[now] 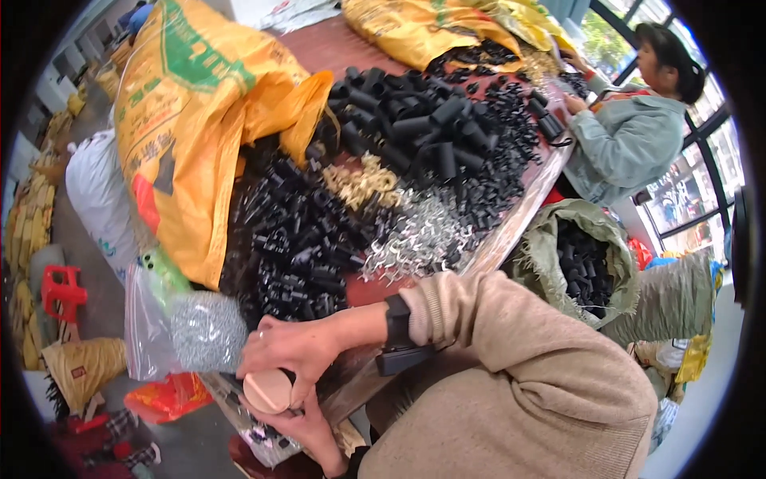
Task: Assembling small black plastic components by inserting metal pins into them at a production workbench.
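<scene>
A round, peach-coloured disc point(267, 391) with a raised bar across its face sits between my two hands over the table's near left corner. My right hand point(295, 349) curls over its far side, fingers and thumb closed round the rim. From below, my left hand point(309, 431) grips the near edge, its fingers partly hidden. Something dark shows beside the disc, too small to name. Close by lies a clear bag of small silvery metal pieces point(207, 331). Beyond my right hand, glossy black plastic fittings point(299, 247) are heaped on the table.
Across the red table point(319, 44) spread black tubes point(423, 128), beige pieces point(363, 182) and white-silver curved pieces point(419, 239). A large orange sack point(179, 136) leans at left. An open green sack of black parts point(578, 255) stands right. Another person point(630, 128) works at the far right.
</scene>
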Demonstrator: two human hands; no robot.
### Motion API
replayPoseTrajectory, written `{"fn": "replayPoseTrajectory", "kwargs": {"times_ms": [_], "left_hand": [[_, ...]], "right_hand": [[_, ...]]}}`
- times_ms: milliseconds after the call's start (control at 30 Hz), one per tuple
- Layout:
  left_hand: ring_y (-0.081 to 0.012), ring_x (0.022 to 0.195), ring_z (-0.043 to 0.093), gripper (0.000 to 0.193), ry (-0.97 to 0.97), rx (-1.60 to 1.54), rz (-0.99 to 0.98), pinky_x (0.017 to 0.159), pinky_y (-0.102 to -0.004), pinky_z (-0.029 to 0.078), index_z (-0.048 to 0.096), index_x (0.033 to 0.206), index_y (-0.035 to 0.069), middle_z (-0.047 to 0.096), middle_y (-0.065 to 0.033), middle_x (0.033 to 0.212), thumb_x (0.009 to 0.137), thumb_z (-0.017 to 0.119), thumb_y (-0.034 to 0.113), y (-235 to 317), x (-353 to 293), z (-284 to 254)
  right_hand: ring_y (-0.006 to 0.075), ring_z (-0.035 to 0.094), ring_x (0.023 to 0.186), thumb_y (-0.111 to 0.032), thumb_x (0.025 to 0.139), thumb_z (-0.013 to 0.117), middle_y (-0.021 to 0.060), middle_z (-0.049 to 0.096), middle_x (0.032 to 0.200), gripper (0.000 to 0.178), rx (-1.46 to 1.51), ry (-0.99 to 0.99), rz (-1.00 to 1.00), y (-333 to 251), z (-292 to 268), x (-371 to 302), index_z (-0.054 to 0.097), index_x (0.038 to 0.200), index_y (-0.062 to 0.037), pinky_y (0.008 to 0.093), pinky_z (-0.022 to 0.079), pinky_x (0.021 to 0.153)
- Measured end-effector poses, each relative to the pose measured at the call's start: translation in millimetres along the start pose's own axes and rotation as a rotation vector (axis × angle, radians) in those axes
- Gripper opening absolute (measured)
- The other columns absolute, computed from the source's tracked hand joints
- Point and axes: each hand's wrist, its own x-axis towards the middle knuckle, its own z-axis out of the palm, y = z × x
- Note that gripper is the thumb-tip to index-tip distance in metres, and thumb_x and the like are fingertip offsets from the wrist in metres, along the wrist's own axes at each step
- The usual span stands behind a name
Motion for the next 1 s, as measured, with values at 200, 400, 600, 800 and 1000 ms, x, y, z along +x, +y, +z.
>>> {"fn": "replayPoseTrajectory", "kwargs": {"times_ms": [200,400,600,800,1000], "left_hand": [[-0.0267,0.118,0.034,0.081,0.030,-0.038,-0.080,0.099,-0.0385,0.026,0.020,0.129,-0.003,0.031,-0.0188,0.129,0.069,0.070,0.020,-7.9,-6.5,3.4],[-0.0261,0.115,0.037,0.079,0.044,-0.004,-0.087,0.096,-0.0374,0.030,0.022,0.128,-0.003,0.032,-0.0181,0.128,0.068,0.070,0.016,-10.0,-4.7,3.7],[-0.0237,0.110,0.041,0.080,0.022,-0.101,-0.059,0.089,-0.0336,0.039,0.024,0.126,-0.002,0.034,-0.0162,0.125,0.062,0.072,0.004,-5.3,-2.6,6.2],[-0.0238,0.111,0.041,0.082,0.091,-0.128,-0.149,0.091,-0.0336,0.036,0.024,0.126,-0.001,0.036,-0.0161,0.123,0.062,0.073,0.010,-19.8,-12.2,3.2],[-0.0233,0.111,0.041,0.085,-0.080,0.229,-0.034,0.092,-0.0337,0.033,0.021,0.128,-0.001,0.037,-0.0154,0.122,0.064,0.073,0.017,-34.4,-8.0,-10.6]], "right_hand": [[0.0289,0.040,0.101,-0.037,0.045,0.073,0.0108,0.045,0.106,0.085,-0.132,0.271,0.306,-15.3,32.3,-9.8,0.040,0.116,-0.0040,0.0423,0.029,0.080],[0.0312,0.037,0.105,-0.034,0.048,0.073,0.0119,0.041,0.113,0.091,-0.131,0.340,0.238,-14.0,30.9,-21.0,0.032,0.123,-0.0042,0.0449,0.029,0.082],[0.0300,0.036,0.109,-0.028,0.055,0.071,0.0126,0.037,0.121,0.090,-0.129,0.246,0.145,-30.3,-1.4,-30.1,0.025,0.129,-0.0055,0.0423,0.027,0.082],[0.0296,0.038,0.106,-0.029,0.057,0.069,0.0119,0.043,0.114,0.082,-0.133,-0.005,-0.035,-18.6,-12.4,4.6,0.030,0.127,-0.0089,0.0424,0.028,0.081],[0.0288,0.042,0.100,-0.032,0.058,0.069,0.0110,0.047,0.106,0.072,-0.319,0.035,0.211,-34.0,3.3,1.6,0.040,0.119,-0.0095,0.0431,0.028,0.081]]}}
